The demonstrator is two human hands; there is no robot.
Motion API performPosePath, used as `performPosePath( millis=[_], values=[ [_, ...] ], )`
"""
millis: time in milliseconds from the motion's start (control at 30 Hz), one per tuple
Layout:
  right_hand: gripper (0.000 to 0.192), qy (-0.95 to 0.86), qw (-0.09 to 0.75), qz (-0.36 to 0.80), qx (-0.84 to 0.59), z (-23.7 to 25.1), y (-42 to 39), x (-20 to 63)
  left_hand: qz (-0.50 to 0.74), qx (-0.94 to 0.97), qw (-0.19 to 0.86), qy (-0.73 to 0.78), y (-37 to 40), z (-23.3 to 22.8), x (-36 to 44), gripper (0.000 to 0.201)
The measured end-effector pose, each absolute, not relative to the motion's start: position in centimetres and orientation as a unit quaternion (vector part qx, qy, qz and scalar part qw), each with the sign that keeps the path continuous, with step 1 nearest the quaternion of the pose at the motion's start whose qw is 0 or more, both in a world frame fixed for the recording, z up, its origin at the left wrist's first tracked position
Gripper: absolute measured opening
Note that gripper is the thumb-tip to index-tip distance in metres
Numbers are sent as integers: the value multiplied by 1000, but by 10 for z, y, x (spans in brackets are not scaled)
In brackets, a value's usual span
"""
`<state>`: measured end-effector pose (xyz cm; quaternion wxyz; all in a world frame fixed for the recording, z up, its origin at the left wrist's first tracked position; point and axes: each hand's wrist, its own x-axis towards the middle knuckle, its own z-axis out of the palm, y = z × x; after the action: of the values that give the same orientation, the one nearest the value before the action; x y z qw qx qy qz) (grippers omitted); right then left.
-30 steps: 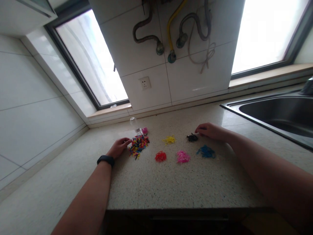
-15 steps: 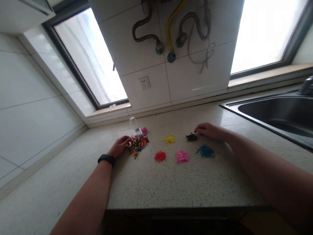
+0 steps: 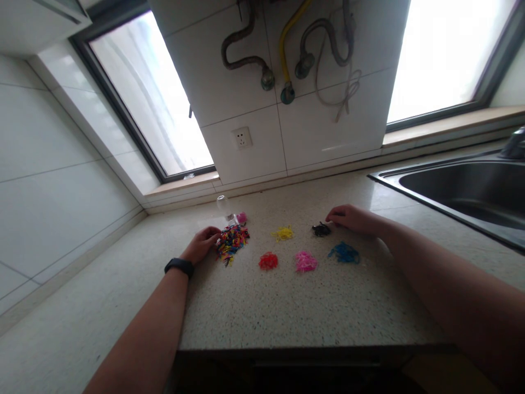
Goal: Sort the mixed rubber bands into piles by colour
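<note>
Strands in mixed colours (image 3: 232,243) lie heaped on the speckled countertop (image 3: 287,306), toward the person's left, red, yellow, blue, pink and black tangled together. Smaller single-colour piles spread to the right of that heap: a red pile (image 3: 268,261) and a pink pile (image 3: 305,261) nearer the front edge, a yellow pile (image 3: 283,233) farther back, then a black pile (image 3: 321,229) and, in front of it, a blue pile (image 3: 344,253). The yellow, red and pink piles sit between the two hands.

Just behind the heap is a clear bottle (image 3: 222,202), with a pink cap (image 3: 241,218) close by its near end; I cannot make out whether anything is inside the bottle. Off to the right, a steel sink (image 3: 435,180) is set into the counter, its basin in shadow.

The left hand (image 3: 203,242), a dark wristband (image 3: 179,267) behind it, reaches to the heap's left edge with fingers curled and thumb close to them; whether a strand is pinched there, I can't tell. The right hand (image 3: 346,217) comes in from the side, palm down, fingers bent and tips close together at the black pile's edge; its grip is likewise unclear.

Beyond, a wall socket (image 3: 241,137) and bent hoses (image 3: 283,49) show on the tiled wall between two bright windows.
</note>
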<state>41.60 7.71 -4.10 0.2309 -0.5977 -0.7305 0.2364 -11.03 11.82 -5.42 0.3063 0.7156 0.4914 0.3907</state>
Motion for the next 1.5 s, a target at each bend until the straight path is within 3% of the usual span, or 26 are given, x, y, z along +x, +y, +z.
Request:
performPosePath(
  millis=[533, 1133, 1500],
  values=[
    [39, -734, 231, 234, -594, -41, 76, 416, 403, 694, 320, 504, 108, -44, -105, 46],
    [39, -736, 223, 230, -597, -40, 78, 416, 461, 625, 378, 504, 103, -28, -89, 22],
    [40, -736, 223, 224, -598, -36, 74, 413, 454, 630, 391, 494, 100, -27, -84, 24]
  ],
)
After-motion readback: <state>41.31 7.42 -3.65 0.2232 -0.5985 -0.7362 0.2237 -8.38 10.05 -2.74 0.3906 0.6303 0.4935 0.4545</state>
